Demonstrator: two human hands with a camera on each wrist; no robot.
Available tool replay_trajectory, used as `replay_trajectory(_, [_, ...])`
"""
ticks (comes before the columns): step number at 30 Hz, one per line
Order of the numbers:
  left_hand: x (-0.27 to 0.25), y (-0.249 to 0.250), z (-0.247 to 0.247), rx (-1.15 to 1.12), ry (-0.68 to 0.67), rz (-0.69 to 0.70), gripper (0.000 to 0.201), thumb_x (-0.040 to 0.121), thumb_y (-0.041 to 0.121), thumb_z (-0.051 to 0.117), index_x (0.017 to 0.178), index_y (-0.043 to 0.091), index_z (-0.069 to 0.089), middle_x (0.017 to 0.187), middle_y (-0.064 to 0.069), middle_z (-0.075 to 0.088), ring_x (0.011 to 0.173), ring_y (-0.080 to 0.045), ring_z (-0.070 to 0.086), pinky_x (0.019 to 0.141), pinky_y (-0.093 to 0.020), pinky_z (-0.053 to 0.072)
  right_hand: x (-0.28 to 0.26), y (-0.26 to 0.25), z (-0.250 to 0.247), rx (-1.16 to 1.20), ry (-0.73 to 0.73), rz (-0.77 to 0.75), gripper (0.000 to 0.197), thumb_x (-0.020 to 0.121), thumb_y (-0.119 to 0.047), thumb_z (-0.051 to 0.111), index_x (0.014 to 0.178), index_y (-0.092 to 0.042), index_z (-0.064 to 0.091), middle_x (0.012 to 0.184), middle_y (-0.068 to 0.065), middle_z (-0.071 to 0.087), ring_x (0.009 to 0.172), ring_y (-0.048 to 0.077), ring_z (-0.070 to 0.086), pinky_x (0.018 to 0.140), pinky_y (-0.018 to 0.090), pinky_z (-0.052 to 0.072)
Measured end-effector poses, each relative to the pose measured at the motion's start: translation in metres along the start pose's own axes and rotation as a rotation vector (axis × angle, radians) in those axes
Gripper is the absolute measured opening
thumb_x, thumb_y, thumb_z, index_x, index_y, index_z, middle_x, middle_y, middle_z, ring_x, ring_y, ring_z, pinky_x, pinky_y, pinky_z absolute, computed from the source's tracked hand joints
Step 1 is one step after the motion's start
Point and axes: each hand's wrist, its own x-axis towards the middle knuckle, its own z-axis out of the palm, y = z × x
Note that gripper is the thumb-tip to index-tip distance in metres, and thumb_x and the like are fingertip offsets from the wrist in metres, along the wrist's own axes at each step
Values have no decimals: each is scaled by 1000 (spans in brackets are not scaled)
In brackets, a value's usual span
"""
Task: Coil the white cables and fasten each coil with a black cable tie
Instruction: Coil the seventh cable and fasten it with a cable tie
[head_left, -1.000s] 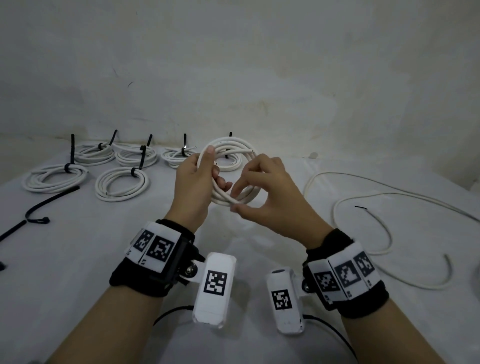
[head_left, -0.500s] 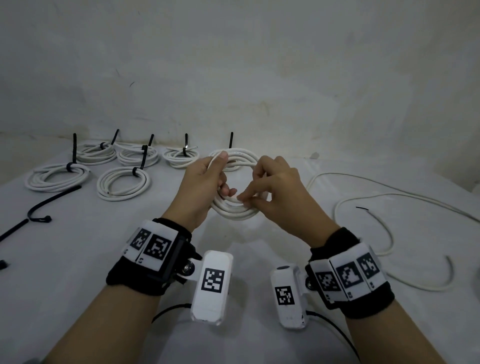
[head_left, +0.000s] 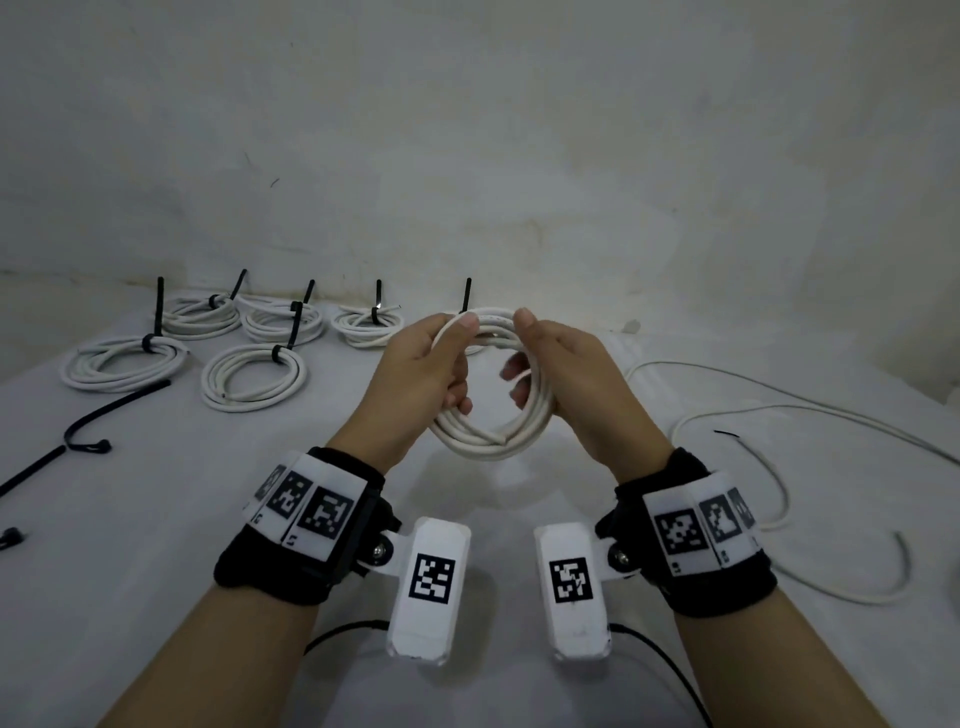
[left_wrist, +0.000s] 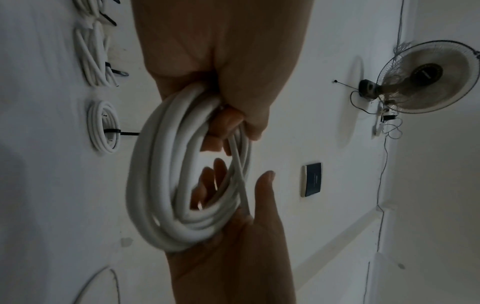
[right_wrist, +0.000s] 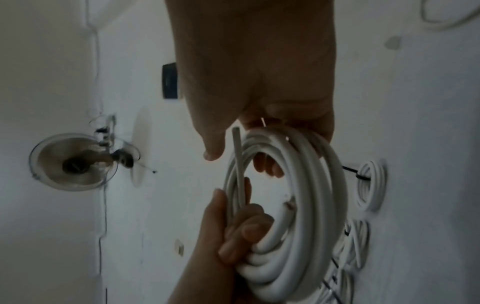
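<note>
On the desk (head_left: 156, 519) at far left I see tied coils (head_left: 253, 378). My left hand (head_left: 415, 364) grips the white cable coil (head_left: 488, 441), raised above the desk; my right hand (head_left: 576, 374) curls around its other side. A loose cable (head_left: 779, 467) lies right.

My left hand (head_left: 415, 364) covers one side of the coil (head_left: 488, 436) I hold, and my right hand (head_left: 571, 374) the other. The sixth tied coil (head_left: 470, 347) behind is mostly hidden; only its tie tail (head_left: 467, 293) shows. The loose cable (head_left: 779, 467) runs off the right edge, and its black tip (head_left: 724, 433) is perhaps a bare wire.
</note>
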Motion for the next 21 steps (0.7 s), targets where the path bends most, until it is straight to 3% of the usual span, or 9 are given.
replay_trajectory(3, [-1,5,-5,21,-58,-7,29,101,24,41,80,16,59,52,5,31,41,-8,29,46,-22,42,4,-3,0,88,-59,27,41,92,-42,54,80,-5,64,52,1,53,45,15,52,51,26,45])
replay_trajectory(7, [0,3,-8,25,-88,-23,30,99,25,45,72,21,59,51,5,32,40,-7,29,45,-22,43,-2,5,8,447,-112,126,37,82,-41,56,77,-4,57,48,-4,34,42,9,35,48,23,43])
replay_trajectory(10, [2,-2,-7,-18,-64,-60,17,96,28,49,87,17,57,49,7,41,41,-7,38,53,-25,48,-3,13,12,454,-20,56,35,93,-35,51,79,-3,57,50,-4,30,43,8,30,48,23,40])
replay_trajectory(13, [3,-9,-9,-70,-66,-140,38,83,47,51,96,12,59,54,3,52,49,-11,55,65,-33,51,-3,15,13,493,63,20,34,96,-31,49,78,-4,57,51,-2,29,42,8,30,47,22,40])
replay_trajectory(15, [3,-11,-8,-122,-109,-206,49,76,55,48,91,9,57,53,2,51,52,-14,58,64,-31,52,-3,16,14,529,90,26,35,96,-32,50,78,-3,57,51,-1,29,42,8,31,46,22,41])
replay_trajectory(18, [1,-8,-3,-224,-113,-221,41,79,52,49,78,11,47,48,4,38,43,-10,46,57,-26,51,-4,20,12,601,50,88,38,91,-38,51,77,-4,56,48,-2,33,41,8,35,48,23,44])
replay_trajectory(21, [2,-7,-1,-217,-72,-217,35,94,42,45,74,12,43,47,5,31,39,-8,35,49,-23,46,-5,22,9,664,-64,182,39,79,-47,53,75,-8,53,47,-4,38,42,9,41,55,26,50])
